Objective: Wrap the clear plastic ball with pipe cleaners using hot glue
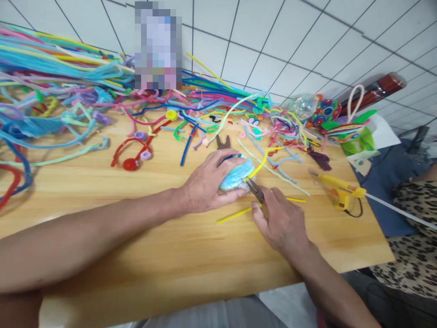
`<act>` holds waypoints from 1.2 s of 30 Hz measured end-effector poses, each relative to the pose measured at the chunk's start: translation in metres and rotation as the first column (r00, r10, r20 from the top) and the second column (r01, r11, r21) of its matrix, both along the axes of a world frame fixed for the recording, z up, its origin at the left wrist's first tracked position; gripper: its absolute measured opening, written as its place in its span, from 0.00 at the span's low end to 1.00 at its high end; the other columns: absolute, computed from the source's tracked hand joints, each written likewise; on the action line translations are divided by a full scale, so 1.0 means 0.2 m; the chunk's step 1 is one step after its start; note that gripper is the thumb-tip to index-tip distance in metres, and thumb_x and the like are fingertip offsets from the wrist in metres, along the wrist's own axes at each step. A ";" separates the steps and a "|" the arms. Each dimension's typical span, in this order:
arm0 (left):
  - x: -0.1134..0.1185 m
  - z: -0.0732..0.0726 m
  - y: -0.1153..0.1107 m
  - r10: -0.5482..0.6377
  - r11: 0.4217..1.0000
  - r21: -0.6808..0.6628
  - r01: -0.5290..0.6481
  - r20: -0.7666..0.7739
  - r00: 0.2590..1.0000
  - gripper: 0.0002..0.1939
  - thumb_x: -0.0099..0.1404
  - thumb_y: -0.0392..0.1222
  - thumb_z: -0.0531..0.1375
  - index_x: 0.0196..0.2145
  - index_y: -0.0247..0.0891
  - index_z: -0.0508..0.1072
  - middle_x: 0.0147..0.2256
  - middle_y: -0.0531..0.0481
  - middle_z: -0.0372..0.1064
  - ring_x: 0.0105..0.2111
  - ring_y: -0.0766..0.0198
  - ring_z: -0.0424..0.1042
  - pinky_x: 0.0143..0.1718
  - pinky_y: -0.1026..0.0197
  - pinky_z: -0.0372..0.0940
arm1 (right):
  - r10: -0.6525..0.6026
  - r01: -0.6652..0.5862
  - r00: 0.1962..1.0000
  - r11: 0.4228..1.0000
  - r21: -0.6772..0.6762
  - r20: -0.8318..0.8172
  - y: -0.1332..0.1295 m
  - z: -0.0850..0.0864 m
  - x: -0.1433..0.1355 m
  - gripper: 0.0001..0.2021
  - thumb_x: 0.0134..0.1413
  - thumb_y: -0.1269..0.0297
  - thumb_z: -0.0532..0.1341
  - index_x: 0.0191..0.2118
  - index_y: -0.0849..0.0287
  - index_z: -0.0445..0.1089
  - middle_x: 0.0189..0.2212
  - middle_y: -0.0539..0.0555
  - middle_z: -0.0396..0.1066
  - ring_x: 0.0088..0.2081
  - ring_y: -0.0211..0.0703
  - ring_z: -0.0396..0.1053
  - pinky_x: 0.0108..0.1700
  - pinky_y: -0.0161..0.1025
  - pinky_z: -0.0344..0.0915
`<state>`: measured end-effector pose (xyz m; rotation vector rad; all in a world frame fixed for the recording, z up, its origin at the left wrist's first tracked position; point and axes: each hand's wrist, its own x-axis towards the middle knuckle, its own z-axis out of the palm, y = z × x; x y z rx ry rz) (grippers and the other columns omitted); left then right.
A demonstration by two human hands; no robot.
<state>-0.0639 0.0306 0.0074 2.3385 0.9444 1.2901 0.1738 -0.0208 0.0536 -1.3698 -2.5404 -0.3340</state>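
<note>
My left hand (215,180) is wrapped over a rounded blue ball (235,175) that looks covered in pipe cleaners, holding it above the wooden table (164,264). In my right hand (282,218) is a pair of pliers (255,189); its jaws meet the ball's right side, by the end of a yellow pipe cleaner (262,166). That strip rises from the ball and bends off to the right. Whether the jaws grip it I cannot tell. Another yellow pipe cleaner (235,215) lies on the table below my hands. Behind my left hand a second dark tool (223,142) shows its open jaws.
Bundles of coloured pipe cleaners (51,64) line the back by the tiled wall. A yellow glue gun (341,187) lies at the right, its white glue stick reaching past the table edge. A red pipe-cleaner piece (129,164) sits left. A person in leopard print (406,259) is at the right.
</note>
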 end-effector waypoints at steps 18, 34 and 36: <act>0.01 -0.01 -0.01 0.015 1.000 0.020 -0.015 -0.006 1.000 0.34 0.70 0.51 0.66 0.67 0.41 0.60 0.62 0.33 0.64 0.64 0.44 0.68 0.63 0.39 0.68 | -0.043 0.045 0.998 0.998 -0.038 0.046 -0.01 0.01 -0.01 0.14 0.72 0.62 0.53 0.51 0.62 0.73 0.32 0.53 0.75 0.26 0.44 0.73 0.27 0.40 0.56; 0.00 0.01 -0.02 -0.001 1.000 -0.025 0.001 -0.005 1.000 0.32 0.69 0.50 0.67 0.65 0.42 0.60 0.64 0.32 0.65 0.66 0.42 0.67 0.65 0.36 0.67 | -0.071 0.076 0.996 0.990 -0.121 0.044 -0.01 -0.02 -0.01 0.12 0.69 0.62 0.55 0.49 0.59 0.72 0.35 0.55 0.76 0.31 0.46 0.73 0.29 0.39 0.56; 0.00 0.01 -0.02 0.002 0.999 -0.037 -0.002 0.000 1.000 0.32 0.69 0.49 0.67 0.65 0.42 0.60 0.64 0.32 0.65 0.66 0.42 0.67 0.65 0.35 0.67 | -0.046 0.049 0.999 0.988 -0.145 0.023 0.00 -0.02 0.00 0.11 0.69 0.62 0.55 0.48 0.59 0.72 0.34 0.55 0.76 0.32 0.47 0.74 0.29 0.40 0.58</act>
